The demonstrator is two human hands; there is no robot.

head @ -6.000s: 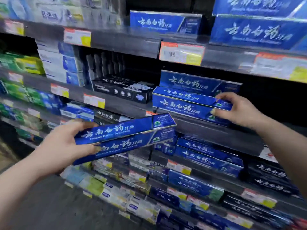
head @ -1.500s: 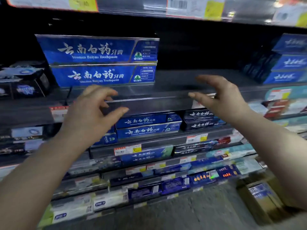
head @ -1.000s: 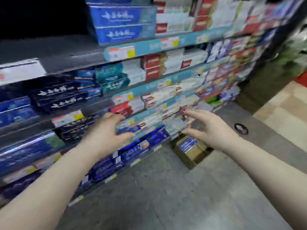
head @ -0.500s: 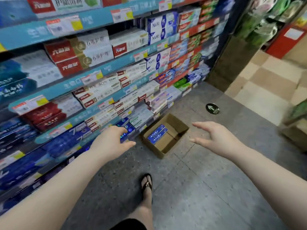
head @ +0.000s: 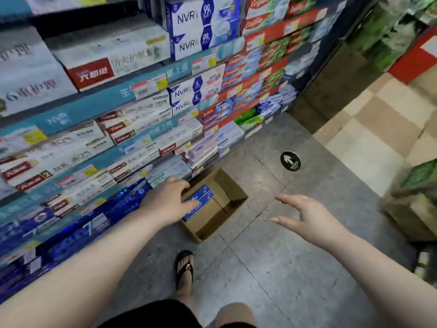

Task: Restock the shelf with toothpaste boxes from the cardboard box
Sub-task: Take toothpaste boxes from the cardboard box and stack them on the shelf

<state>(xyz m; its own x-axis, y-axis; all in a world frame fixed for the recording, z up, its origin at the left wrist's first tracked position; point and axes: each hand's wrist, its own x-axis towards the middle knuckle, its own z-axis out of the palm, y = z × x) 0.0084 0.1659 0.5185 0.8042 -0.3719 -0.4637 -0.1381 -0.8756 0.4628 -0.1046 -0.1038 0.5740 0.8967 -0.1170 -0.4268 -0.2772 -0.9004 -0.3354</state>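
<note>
On the left of the aisle, the shelf (head: pixel 78 110) stands packed tier on tier, its lowest rows jutting out just beside the cardboard box. The left hand (head: pixel 168 200) reaches down past those rows, fingers loosely spread and holding nothing. Its fingertips are over the near-left rim of the cardboard box (head: pixel 210 226); whether they touch what lies inside cannot be told. The toothpaste boxes (head: pixel 201 197), blue and stacked along the left inner wall, lie at the bottom of the cardboard box, which sits open on the floor at the foot of the shelf.

The first risk is the forearm: it passes close to the bottom rows, and a careless sweep could knock cartons off. The second is the grip. The toothpaste boxes look long, slick and pressed against the wall, so a one-handed grab near one end could let them fan apart or slip. The cardboard box may also slide or tip if fingers drag on its rim. The person's sandalled foot (head: pixel 184 268) stands just short of it, so a step forward could kick it.

Further right, the right hand (head: pixel 307 214) hovers over the floor, fingers spread and empty, well apart from the cardboard box. It would have to come across to steady the far end of the stack.
</note>
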